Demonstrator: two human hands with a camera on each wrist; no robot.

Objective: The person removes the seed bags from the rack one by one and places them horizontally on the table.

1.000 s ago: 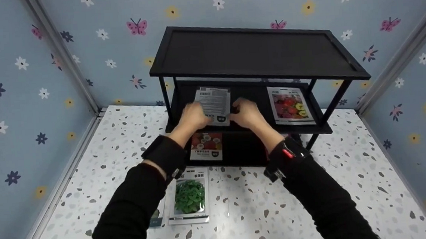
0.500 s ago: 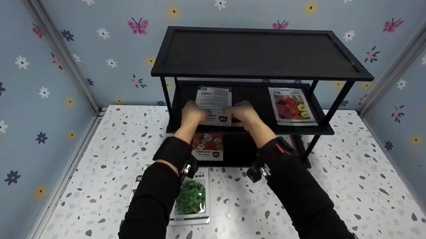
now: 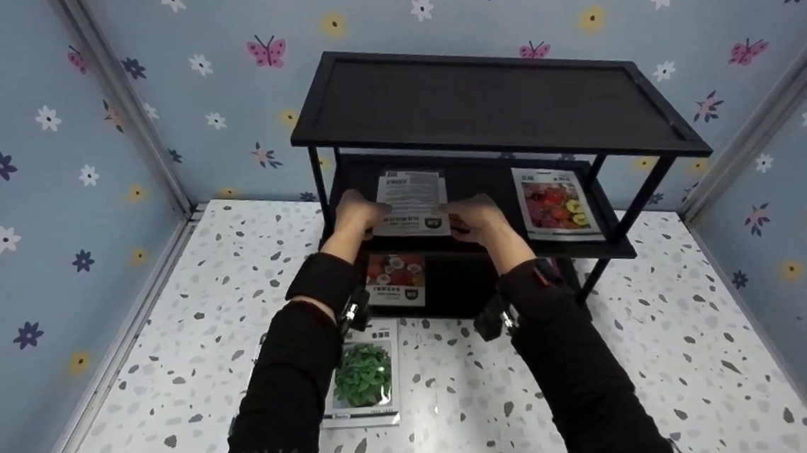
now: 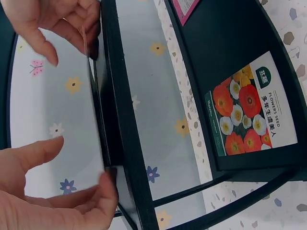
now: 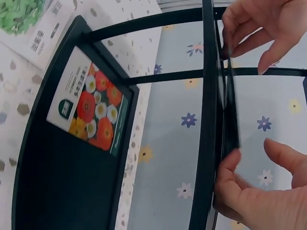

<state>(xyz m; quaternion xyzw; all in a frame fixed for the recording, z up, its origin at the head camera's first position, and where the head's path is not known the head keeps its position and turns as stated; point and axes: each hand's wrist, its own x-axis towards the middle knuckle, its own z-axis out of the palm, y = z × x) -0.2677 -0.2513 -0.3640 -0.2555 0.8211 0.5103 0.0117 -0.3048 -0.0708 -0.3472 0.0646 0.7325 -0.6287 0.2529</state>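
Note:
A seed packet (image 3: 412, 201) lies on the middle shelf (image 3: 478, 178) of a black rack, its printed text side up. My left hand (image 3: 358, 214) is at its left edge and my right hand (image 3: 477, 215) at its right edge. Seen edge-on in the right wrist view, the packet (image 5: 233, 112) stands slightly off the shelf at one end. The fingertips of my left hand (image 4: 62, 187) touch the packet's side, with the thumb spread apart from it. My right hand (image 5: 264, 191) likewise has a finger at the packet's end and its thumb away.
A seed packet with red and yellow pictures (image 3: 557, 204) lies at the right of the middle shelf. A poppy seed packet (image 3: 394, 280) is on the bottom shelf. On the speckled floor lies a green herb packet (image 3: 364, 375). The rack's top board (image 3: 494, 99) overhangs both hands.
The left hand has shifted slightly outward to the packet's left edge. The right hand moved inward over the packet's edge, then back out. The packet now lies straighter and a little further right.

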